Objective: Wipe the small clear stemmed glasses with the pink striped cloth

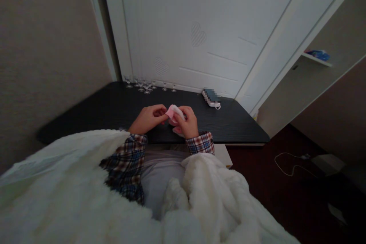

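Observation:
A small pink and white cloth (172, 111) is bunched between my two hands above the front part of the black table. My right hand (190, 122) is closed round it, fingers curled, and a loose pink end hangs below the palm. On the other side, my left hand (149, 118) pinches the cloth's left edge between thumb and finger. Whether anything lies inside the folds is hidden. Beyond the hands, several small clear glass-like pieces with round bases (146, 87) stand along the back of the table.
The black table (108, 108) backs onto a white panelled door (183, 26). A pale device with a strap (211, 99) lies at the back right. White fleece (217, 198) covers my lap. On the dark floor to the right runs a white cable (286, 173).

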`<state>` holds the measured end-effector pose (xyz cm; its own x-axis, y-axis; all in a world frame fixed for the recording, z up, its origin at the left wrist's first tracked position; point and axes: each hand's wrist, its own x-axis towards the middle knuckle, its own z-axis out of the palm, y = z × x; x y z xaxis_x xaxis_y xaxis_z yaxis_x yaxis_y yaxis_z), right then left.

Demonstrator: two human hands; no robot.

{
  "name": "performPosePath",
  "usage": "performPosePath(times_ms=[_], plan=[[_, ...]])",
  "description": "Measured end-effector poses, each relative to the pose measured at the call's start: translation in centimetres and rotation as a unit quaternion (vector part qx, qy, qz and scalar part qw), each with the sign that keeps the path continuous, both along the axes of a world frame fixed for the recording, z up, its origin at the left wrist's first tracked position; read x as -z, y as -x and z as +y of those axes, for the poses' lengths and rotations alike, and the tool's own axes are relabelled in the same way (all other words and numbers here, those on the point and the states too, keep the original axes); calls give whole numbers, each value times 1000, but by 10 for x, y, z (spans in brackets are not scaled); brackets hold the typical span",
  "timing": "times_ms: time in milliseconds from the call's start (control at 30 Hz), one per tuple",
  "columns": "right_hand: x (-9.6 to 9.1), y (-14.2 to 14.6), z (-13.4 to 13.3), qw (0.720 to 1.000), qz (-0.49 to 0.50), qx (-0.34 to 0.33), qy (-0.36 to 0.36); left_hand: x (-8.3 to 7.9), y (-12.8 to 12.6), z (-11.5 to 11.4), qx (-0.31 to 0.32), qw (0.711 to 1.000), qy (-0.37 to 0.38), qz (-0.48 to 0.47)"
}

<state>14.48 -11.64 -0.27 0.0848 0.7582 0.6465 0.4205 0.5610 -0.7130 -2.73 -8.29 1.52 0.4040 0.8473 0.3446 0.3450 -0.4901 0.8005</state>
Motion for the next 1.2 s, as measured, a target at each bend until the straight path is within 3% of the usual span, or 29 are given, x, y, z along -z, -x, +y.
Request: performPosePath(times_ms=[300,1200], plan=[[4,-1,1,997,31,49,46,-4,-1,-4,-7,1000,-13,4],[7,-1,3,994,40,46,86,-8,-1,-9,-32,999,-18,-10]])
